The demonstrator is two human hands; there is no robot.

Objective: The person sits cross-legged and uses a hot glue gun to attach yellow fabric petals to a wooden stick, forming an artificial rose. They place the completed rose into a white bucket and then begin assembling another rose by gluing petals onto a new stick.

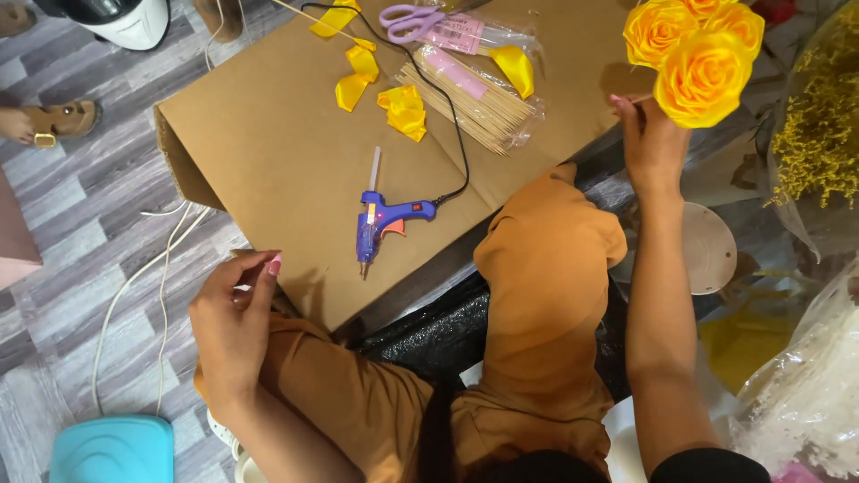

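Right hand [651, 143] grips roses [696, 54] — left hand [231, 324] loose.

Left grip [234, 309] pinched; right grip [651, 143] raised, closed.

Glue gun [383, 222] lying mid-cardboard sheet [268, 134]; skewer bundle [474, 98] lying behind it, scissors [413, 20] farther back. Right hand [653, 143] holding ribbon roses [693, 54] at right. Left hand [234, 313] resting at the sheet's near edge.

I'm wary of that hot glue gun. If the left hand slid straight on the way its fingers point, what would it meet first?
The left hand points up and right across the cardboard sheet. Bare cardboard comes first, then probably the blue glue gun, near its nozzle end. Depth is hard to judge, so it might pass just over it.
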